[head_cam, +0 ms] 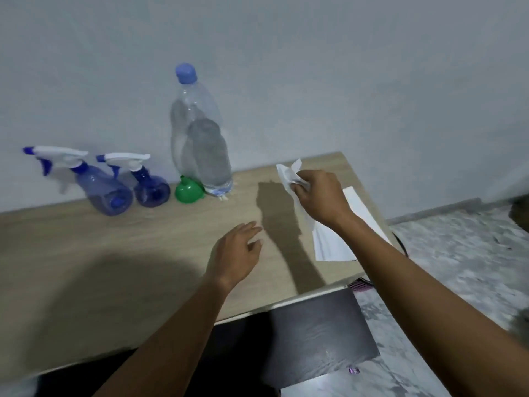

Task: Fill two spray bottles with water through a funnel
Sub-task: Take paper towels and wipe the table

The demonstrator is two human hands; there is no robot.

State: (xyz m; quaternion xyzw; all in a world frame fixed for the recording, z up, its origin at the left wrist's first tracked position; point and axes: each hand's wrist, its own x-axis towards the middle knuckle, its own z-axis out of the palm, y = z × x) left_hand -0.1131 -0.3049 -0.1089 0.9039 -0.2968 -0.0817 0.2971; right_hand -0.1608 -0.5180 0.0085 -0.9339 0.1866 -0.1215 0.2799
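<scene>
Both forearms reach in from the near edge over the table (86, 253). If the tissue is meant for a spill, the risk lies at the back: the tall water bottle (200, 133) stands against the wall with the green funnel (189, 191) touching its base, and a wide wiping sweep could knock either one. Toppling looks likely for a bottle that tall and light, though its blue cap is on, so little should leak. Both spray bottles (114, 184) stand just left of the funnel with their trigger heads fitted, so they seem safe from spilling but could be nudged too.

Left hand (234, 250) hovers low over the bare table, fingers loosely spread, holding nothing; whether it touches the wood I cannot tell. Right hand (317, 193) is closed around a crumpled white tissue (289, 173), raised above the tissue pack (335, 245) near the table's right edge.
</scene>
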